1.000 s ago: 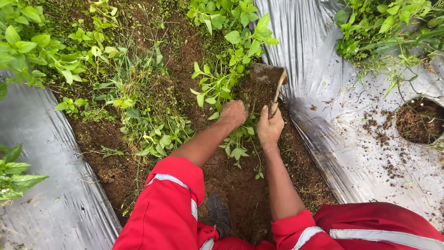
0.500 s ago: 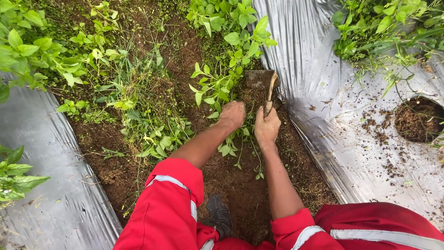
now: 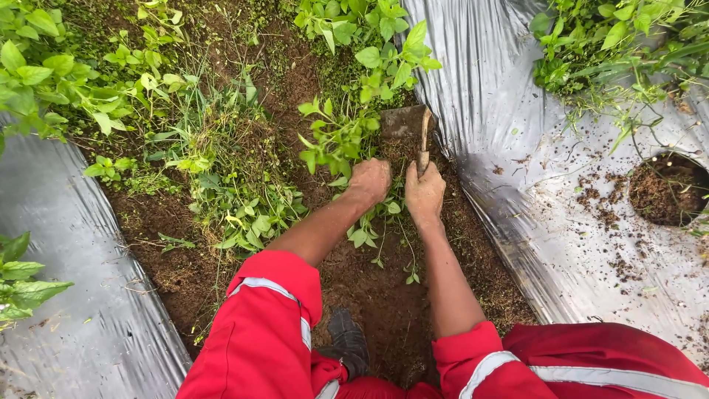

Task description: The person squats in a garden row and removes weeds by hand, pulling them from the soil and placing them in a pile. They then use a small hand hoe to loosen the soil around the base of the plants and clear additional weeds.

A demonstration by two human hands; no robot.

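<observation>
Weeds (image 3: 341,140) at frame centre are being clenched taut by the left hand (image 3: 370,179); right hand (image 3: 425,193) is gripping a hoe (image 3: 410,124), blade biting soil.

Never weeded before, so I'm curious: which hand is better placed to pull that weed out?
Probably the left hand: it is closed on the weed at its base. The right hand is busy gripping the hoe.

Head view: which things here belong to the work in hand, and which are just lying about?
In hand:
- right hand gripping the small hoe
- left hand grasping the leafy weed
- soil strip between the sheets

Lying about:
- plastic mulch sheet
- planting hole
- boot
</observation>
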